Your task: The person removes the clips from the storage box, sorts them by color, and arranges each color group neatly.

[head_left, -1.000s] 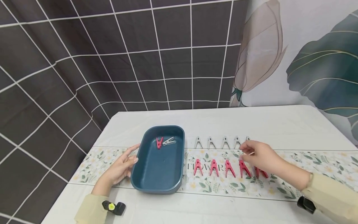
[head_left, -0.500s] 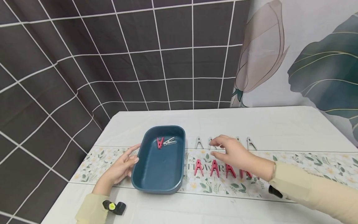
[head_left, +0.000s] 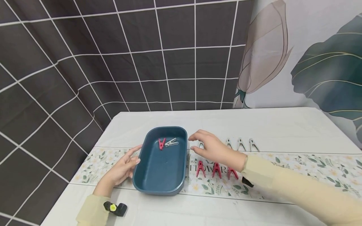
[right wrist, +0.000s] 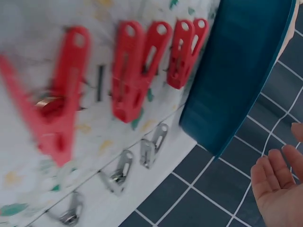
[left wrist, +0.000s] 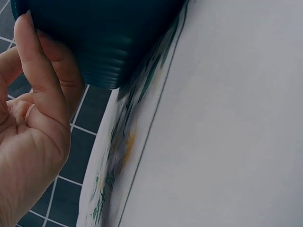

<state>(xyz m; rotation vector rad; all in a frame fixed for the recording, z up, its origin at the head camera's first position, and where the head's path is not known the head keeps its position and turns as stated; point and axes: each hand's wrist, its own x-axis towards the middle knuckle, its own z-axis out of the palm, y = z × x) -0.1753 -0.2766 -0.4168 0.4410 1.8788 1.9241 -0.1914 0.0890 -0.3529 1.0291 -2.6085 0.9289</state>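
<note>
A dark blue plastic bin (head_left: 161, 172) stands on the table. Inside, near its far end, lie a red clothespin (head_left: 161, 144) and a silver clothespin (head_left: 171, 142). My left hand (head_left: 121, 169) touches the bin's left outer wall with extended fingers. Beside the right rim, my right hand (head_left: 209, 146) hovers with thumb and fingers apart, nothing between them. It covers part of a row of silver clothespins (head_left: 251, 142). Nearer me is a row of red clothespins (head_left: 216, 165), its right end hidden under my forearm. Both rows also show in the right wrist view.
A floral strip (head_left: 311, 163) runs across the white table (head_left: 175, 210) beneath the clothespins. Behind the table hangs a dark cloth (head_left: 178, 66) with white grid lines, and a leaf-patterned cloth (head_left: 266, 62) hangs at the right.
My right hand has moved left along the rows, from the right end of the clothespins to beside the bin's right rim. My left hand and the bin have stayed in place.
</note>
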